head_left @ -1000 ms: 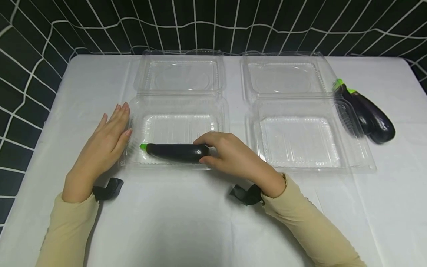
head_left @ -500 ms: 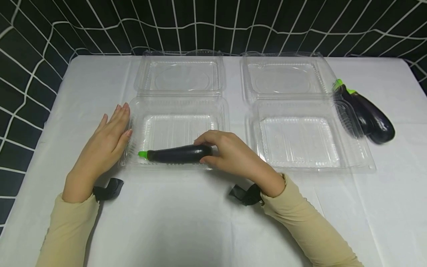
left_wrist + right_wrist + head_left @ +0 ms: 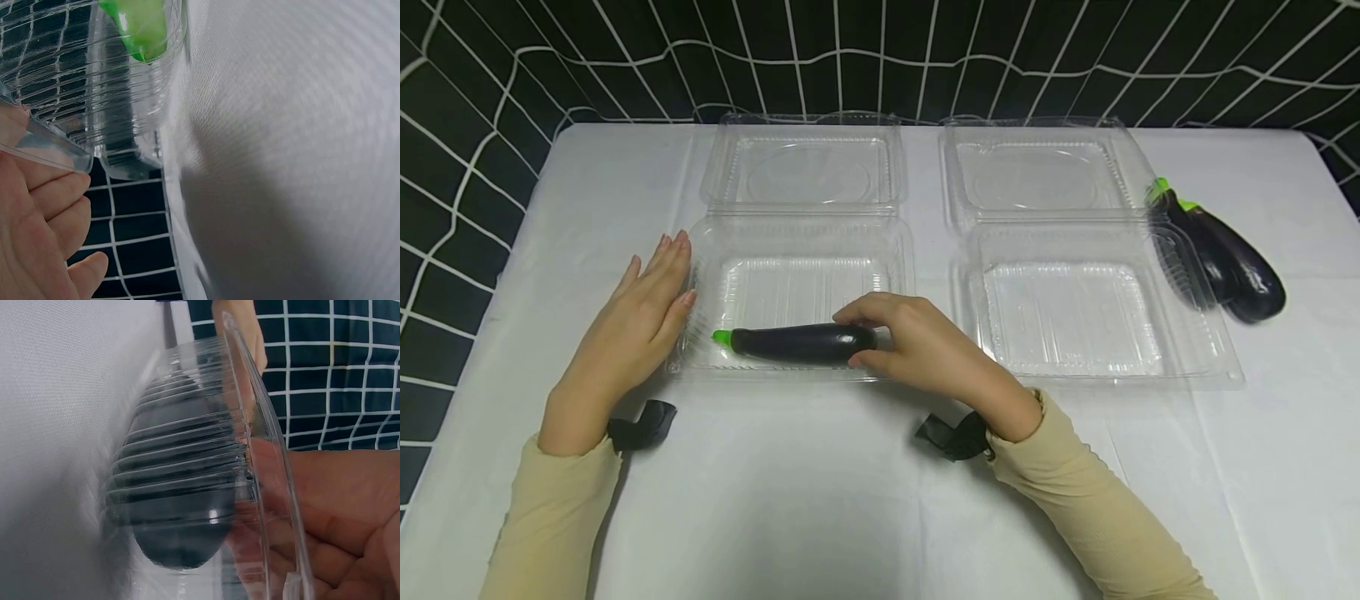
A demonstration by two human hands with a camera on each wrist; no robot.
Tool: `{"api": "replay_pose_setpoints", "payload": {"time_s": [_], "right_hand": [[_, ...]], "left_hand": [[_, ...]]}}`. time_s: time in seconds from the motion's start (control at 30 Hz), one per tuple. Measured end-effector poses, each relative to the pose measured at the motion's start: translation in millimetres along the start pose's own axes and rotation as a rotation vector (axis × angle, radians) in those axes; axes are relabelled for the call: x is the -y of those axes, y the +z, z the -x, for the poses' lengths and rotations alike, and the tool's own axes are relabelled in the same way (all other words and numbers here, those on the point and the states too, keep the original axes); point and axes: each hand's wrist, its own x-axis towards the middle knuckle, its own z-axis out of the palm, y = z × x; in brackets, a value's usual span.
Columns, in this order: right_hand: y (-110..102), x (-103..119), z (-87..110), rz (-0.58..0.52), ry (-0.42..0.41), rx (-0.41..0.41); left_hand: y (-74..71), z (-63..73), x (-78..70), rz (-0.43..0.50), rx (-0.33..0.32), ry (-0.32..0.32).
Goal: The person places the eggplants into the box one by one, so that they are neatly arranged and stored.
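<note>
A dark eggplant (image 3: pixel 797 344) with a green stem lies crosswise in the near part of the left clear plastic container (image 3: pixel 797 287), its stem to the left. My right hand (image 3: pixel 917 346) holds its thick right end between thumb and fingers. In the right wrist view the eggplant (image 3: pixel 181 487) shows through the ribbed container wall. My left hand (image 3: pixel 643 321) lies with straight fingers against the container's left rim. In the left wrist view, the left hand's fingers (image 3: pixel 59 206) touch that rim, and the green stem (image 3: pixel 140 31) shows through the plastic.
A second clear container (image 3: pixel 1075 317) stands to the right, its lid (image 3: pixel 1037 171) folded back like the left one's lid (image 3: pixel 805 167). Two more eggplants (image 3: pixel 1232 258) lie at the right, partly behind that container's rim. A white cloth (image 3: pixel 760 500) covers the table.
In my right hand, the eggplant has shifted slightly right; its stem end dipped toward me, then came partly back. My left hand has stayed at the rim.
</note>
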Motion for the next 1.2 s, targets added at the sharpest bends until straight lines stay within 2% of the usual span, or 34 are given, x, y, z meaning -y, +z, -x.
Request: {"api": "replay_pose_setpoints", "payload": {"time_s": [0.4,0.7,0.97,1.2], "right_hand": [[-0.1,-0.3,0.6,-0.064,-0.009,-0.013],[0.0,-2.0,0.7,-0.152,-0.029,-0.046],[0.3,-1.9,0.6,-0.262,0.012,-0.092],[-3.3,-0.5,2.6,-0.300,0.016,-0.105]], "left_hand": [[-1.1,1.4,1.0,0.006,-0.002,0.010],[0.0,1.1,0.8,0.003,-0.004,0.004],[1.4,0.1,0.3,0.004,0.000,0.002],[1.5,-0.6,0.1,-0.007,-0.001,-0.004]]}}
